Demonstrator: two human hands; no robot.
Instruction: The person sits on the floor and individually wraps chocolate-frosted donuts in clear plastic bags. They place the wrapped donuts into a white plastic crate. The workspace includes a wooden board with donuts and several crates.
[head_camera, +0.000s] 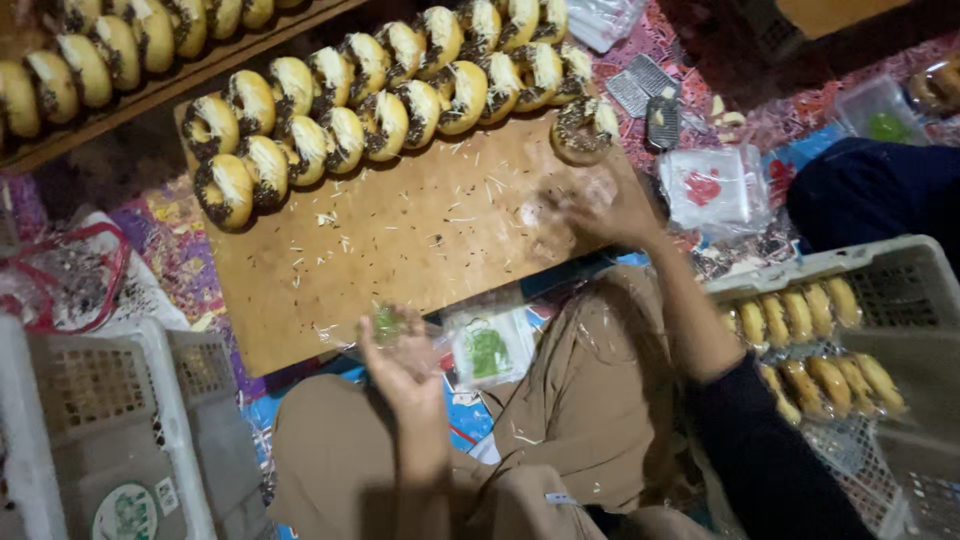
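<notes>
Nearest, our left hand (400, 365) pinches a clear bag (395, 325) with a green print at the board's near edge; the fingers look closed on the plastic, though blur hides how firmly. Beside it lies one more bag (487, 350) of the same kind on our lap. We judge we are in the bagging step: the bag is held ready while our right hand (610, 210) reaches across the wooden board (400, 240) toward the single doughnut (585, 128) that lies apart from the rows. That hand is blurred, fingers loosely spread over the board, just short of the doughnut; whether it holds anything we cannot tell. A next move would need a soft grip on the doughnut's sides, sparing the topping, and the bag's mouth held open.

Counting: on the board's far side, about nineteen doughnuts in two leaning rows (400, 85). To the right, a crate (900, 262) holds roughly ten wrapped ones. To the left stands another crate (120, 420).
</notes>
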